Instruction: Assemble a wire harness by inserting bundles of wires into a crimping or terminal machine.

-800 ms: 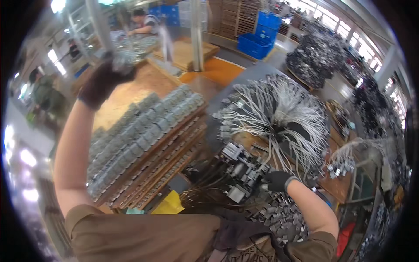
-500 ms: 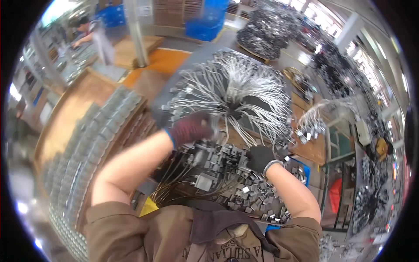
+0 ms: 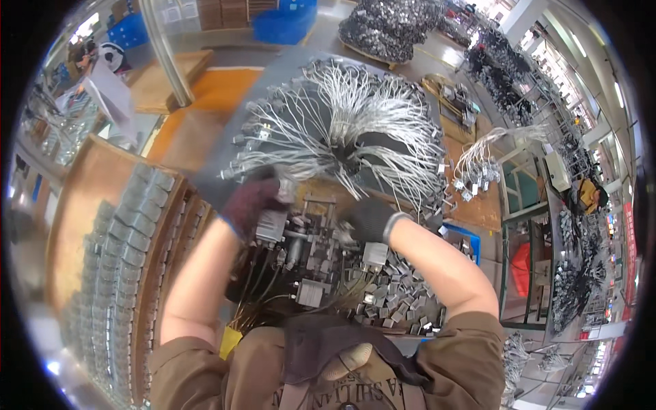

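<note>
Left hand (image 3: 251, 202) wears a dark knit glove with a purplish tint, its cuff edged in blue at the wrist. Right hand (image 3: 369, 220) wears a dark grey knit glove with a pale grey cuff. Both forearms are bare up to short olive-brown sleeves (image 3: 471, 342) that bunch near the elbows. The shirt front carries dark printed lettering, and a dark strap or collar piece (image 3: 328, 342) lies across the chest.

Little free room lies around the machine fixture (image 3: 301, 246) at the centre. The fan of grey wire bundles (image 3: 342, 130) blocks the far side. Loose metal clips (image 3: 396, 294) heap on the near right. Stacked grey parts (image 3: 130, 225) crowd the left. A bare strip of worktop (image 3: 205, 123) opens far left.
</note>
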Available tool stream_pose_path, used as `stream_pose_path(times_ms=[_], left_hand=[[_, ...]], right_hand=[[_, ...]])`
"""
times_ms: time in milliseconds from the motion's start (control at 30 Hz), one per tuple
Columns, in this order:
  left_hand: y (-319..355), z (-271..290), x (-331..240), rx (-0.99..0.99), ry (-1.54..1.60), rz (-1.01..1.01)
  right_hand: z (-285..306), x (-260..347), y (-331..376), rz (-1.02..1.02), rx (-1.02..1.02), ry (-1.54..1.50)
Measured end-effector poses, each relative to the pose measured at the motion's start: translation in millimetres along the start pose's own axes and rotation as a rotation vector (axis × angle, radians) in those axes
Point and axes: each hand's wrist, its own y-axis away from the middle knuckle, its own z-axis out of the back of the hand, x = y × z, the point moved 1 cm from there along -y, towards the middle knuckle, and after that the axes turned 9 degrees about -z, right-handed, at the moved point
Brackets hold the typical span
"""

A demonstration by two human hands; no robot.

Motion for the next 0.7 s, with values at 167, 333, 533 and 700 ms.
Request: stream_pose_path(times_ms=[167,333,533,700], left_hand=[[20.3,2.0,26.4,-0.137,-0.692,-0.365],[66.5,-46.9,79.5,0.133,-0.527,-0.267],[71.5,-61.4,73.2,0.15,-0.426,-0.004],[77.0,-66.3,56.4,0.255,-0.766,-0.284]], right_hand=[[-12.2,17.3,-22.0,0.097,-0.378,0.059],[-28.9,19.1,-4.9,0.046,-0.18,-0.109],[-35.0,16.6,2.5,0.035,-0.123,-0.241],[-28.0,15.3,6.1,0.093,-0.177,-0.182]])
